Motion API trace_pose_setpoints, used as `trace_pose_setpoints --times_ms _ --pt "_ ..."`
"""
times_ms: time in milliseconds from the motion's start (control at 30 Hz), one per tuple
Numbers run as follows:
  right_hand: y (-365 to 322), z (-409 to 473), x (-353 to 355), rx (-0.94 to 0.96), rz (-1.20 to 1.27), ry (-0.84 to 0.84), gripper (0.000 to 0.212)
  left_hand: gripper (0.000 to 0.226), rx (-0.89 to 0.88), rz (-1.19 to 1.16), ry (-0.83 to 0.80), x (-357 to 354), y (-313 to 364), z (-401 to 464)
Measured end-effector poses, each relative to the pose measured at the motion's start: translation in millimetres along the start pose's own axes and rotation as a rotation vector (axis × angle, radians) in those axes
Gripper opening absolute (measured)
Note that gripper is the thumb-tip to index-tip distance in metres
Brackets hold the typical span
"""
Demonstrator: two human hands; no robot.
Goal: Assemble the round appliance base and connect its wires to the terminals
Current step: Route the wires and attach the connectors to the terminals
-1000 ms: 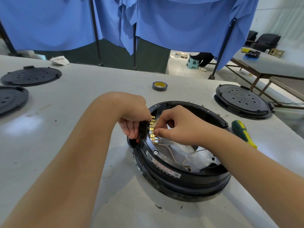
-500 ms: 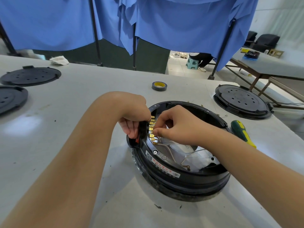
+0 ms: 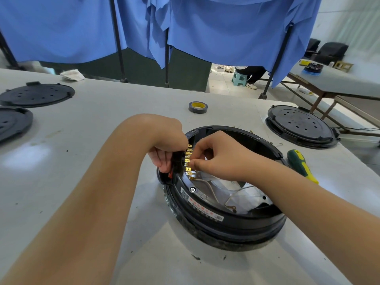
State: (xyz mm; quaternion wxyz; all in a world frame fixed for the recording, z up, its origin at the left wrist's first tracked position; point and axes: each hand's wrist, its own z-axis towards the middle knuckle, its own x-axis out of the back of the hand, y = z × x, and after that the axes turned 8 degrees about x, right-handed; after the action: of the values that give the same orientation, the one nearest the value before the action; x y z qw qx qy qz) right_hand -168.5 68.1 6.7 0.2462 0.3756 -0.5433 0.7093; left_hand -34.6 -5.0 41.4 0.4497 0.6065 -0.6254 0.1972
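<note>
Little has changed: the left hand (image 3: 164,150) still grips the black connector block (image 3: 176,162) while the right hand (image 3: 218,156) stays pinched at the brass terminals (image 3: 188,159) (so the wiring on the round base (image 3: 226,221) looks unfinished).

I'm in a makeshift assembly workshop. My grey worktable (image 3: 82,140) carries spare black perforated base plates (image 3: 37,95) at ten o'clock and another (image 3: 301,126) at two o'clock, a tape roll (image 3: 198,107) at twelve, a green-and-yellow screwdriver (image 3: 302,166) at three. Blue cloth partitions (image 3: 205,27) on poles screen neighbouring benches (image 3: 339,83).
</note>
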Motion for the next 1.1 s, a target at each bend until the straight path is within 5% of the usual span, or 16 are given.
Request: trace_pose_setpoints --times_ms 533,767,1100 --pt "3.4 -4.8 10.9 0.023 0.094 0.051 0.01 0.038 0.018 -0.029 0.003 -0.9 -1.1 -2.6" --pt "0.9 -7.7 9.6 0.042 0.078 -0.118 0.008 0.044 0.028 -0.024 -0.052 -1.1 -0.6 -8.0" --pt "0.2 -6.0 4.5 0.073 0.046 -0.117 0.022 0.039 0.003 -0.029 -0.079 -0.2 -1.1 -8.7"
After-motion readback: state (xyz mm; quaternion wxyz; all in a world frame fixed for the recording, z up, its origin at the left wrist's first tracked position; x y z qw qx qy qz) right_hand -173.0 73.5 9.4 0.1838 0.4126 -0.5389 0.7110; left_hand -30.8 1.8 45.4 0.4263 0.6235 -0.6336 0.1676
